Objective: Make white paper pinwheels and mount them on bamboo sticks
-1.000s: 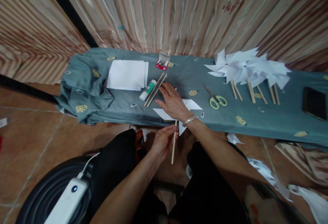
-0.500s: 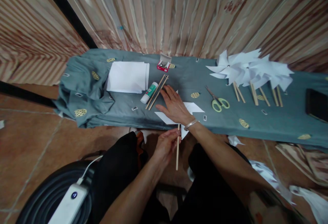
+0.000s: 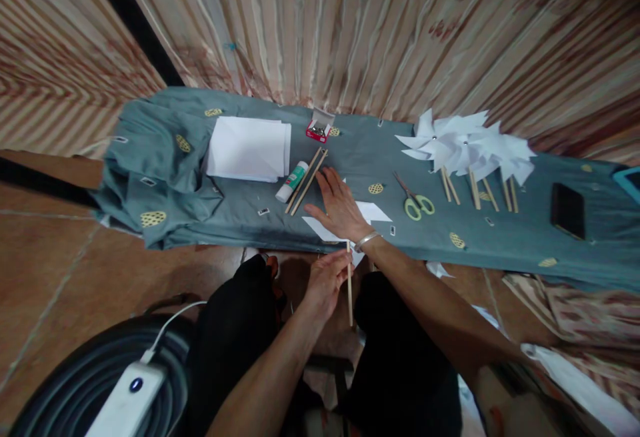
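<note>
Right hand [image 3: 340, 207]: lay flat, fingers spread, pinning the white paper pinwheel [image 3: 374, 212] to the desk [image 3: 500, 250]. Left hand [image 3: 327, 280]: pinched the wooden stick [image 3: 349, 290] upright under the paper's near edge, steadying it.

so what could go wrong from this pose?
The left hand holds the wooden stick by its top end off the table edge, so it could twist or slip. The right hand presses flat on the white paper piece, which overhangs the edge and could crease or slide on the loose cloth. The open scissors lie close to that forearm.
</note>
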Motion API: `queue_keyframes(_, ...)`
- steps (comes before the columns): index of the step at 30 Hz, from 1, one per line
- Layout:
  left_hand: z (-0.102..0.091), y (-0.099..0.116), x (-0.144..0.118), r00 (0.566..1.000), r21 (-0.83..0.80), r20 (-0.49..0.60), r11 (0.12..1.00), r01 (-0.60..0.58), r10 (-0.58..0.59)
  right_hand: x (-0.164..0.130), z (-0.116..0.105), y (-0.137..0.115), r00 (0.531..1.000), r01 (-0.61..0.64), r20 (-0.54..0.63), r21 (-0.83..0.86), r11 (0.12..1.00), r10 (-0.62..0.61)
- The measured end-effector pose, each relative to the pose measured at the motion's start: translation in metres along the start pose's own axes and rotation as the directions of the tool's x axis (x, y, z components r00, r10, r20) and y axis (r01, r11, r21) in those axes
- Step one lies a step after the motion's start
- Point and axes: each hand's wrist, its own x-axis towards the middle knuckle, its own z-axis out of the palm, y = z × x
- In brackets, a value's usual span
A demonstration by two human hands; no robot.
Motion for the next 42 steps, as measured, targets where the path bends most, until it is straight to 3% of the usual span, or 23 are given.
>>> queue_keyframes(24,0.0011,0.0004,0.0013,0.998,-0.033,0.062,0.999,0.029,-0.027,0.0016,-0.0003,-0.0035,0.993,-0.078,0.080,-0.076,0.994,0.084)
queue_keyframes(32,0.0016,-0.0008,0.0029,0.999,-0.018,0.016,0.999,0.049,-0.048,0.0019,0.0024,-0.0010,0.996,-0.072,0.048,-0.043,0.996,0.074)
queue_keyframes(42,-0.0003,0.0012,-0.0020,1.000,0.016,0.012,1.000,-0.012,0.012,0.0005,-0.0013,0.0009,0.999,-0.037,-0.023,0.044,0.998,0.038)
